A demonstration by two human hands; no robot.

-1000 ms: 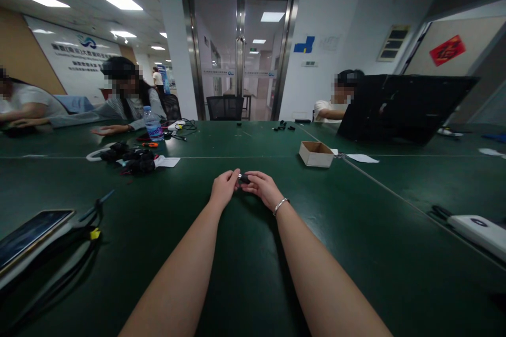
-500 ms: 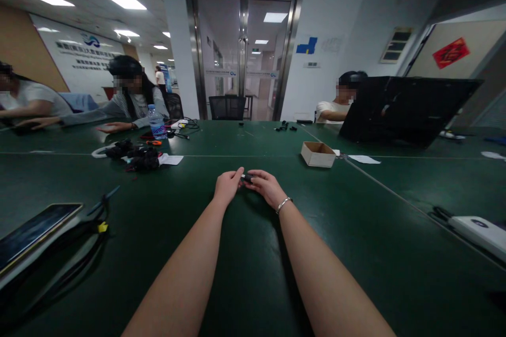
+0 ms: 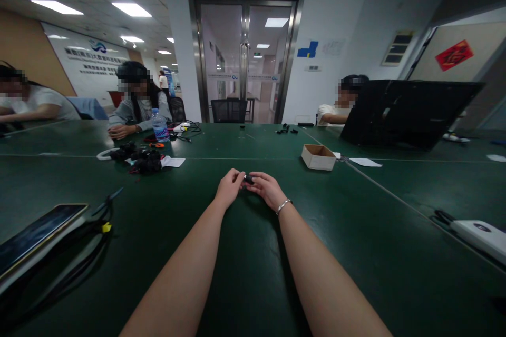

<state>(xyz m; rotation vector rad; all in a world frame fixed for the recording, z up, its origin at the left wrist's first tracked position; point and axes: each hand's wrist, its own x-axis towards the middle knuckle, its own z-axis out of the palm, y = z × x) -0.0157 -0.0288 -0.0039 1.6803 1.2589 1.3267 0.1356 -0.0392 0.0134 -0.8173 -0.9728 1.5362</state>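
Looks like an office meeting room from where I'm watching: one big green table (image 3: 395, 205), glass double doors (image 3: 245, 58) out to a hallway, ceiling light panels (image 3: 132, 9), a company logo wall (image 3: 93, 60), an open laptop (image 3: 407, 110), coworkers seated around.

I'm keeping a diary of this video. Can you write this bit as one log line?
left hand: pinching small black part | right hand: pinching same part | where: above green table | nearby: cardboard box
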